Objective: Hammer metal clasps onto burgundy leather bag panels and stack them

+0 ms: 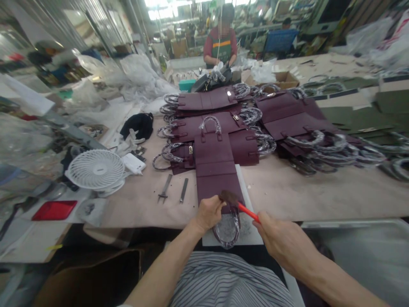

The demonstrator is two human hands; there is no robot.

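Note:
My right hand point(278, 233) is closed round the red handle of a hammer point(248, 211). The hammer's dark head is right beside the fingers of my left hand point(209, 214), over the near end of a burgundy bag piece point(214, 169). Those left fingers are pinched together; what they hold, if anything, is hidden. The bag piece lies flat and unfolded, with a plastic-wrapped handle point(226, 244) at its near end and another point(211, 120) at its far end. Under its near part is a pale board point(252, 233). To the left lie a pronged metal tool point(165, 189) and a small metal bar point(184, 190).
Stacked burgundy bag pieces point(204, 101) lie behind, with more point(290, 115) to the right and green ones point(361, 115) beyond. A white fan point(96, 169) and a red flat object point(54, 210) are on the left. Across the table stands a person point(220, 47).

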